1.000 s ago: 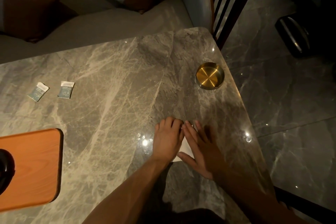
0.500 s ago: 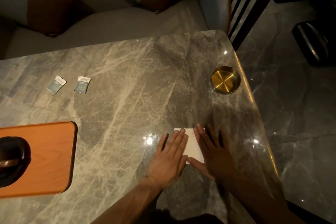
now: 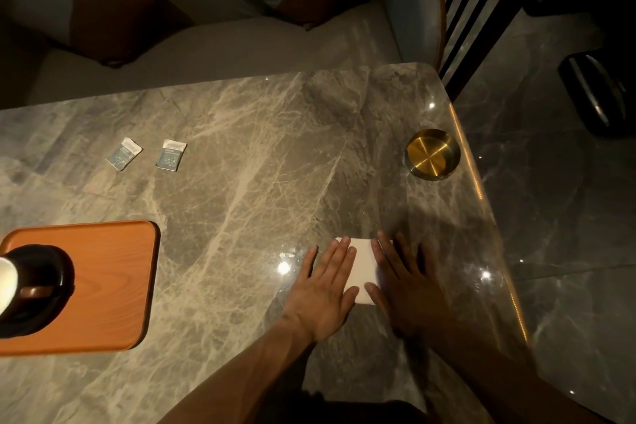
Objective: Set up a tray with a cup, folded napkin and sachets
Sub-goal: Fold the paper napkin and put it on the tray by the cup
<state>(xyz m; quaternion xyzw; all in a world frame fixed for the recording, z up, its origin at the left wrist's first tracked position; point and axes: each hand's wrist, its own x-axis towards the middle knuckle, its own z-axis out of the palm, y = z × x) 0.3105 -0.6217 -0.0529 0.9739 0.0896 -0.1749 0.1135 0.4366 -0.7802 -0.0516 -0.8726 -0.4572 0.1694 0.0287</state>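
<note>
Your tray, cup, napkin and sachets, spread across the frame.

You see the orange wooden tray point(image 3: 103, 286) at lower left, with the dark cup point(image 3: 34, 289) on its left part, cut by the frame edge. The white napkin point(image 3: 361, 262) lies flat at lower centre-right, partly covered at both sides. Two small pale blue sachets point(image 3: 124, 154) point(image 3: 171, 155) lie side by side, apart, at upper left.
</note>
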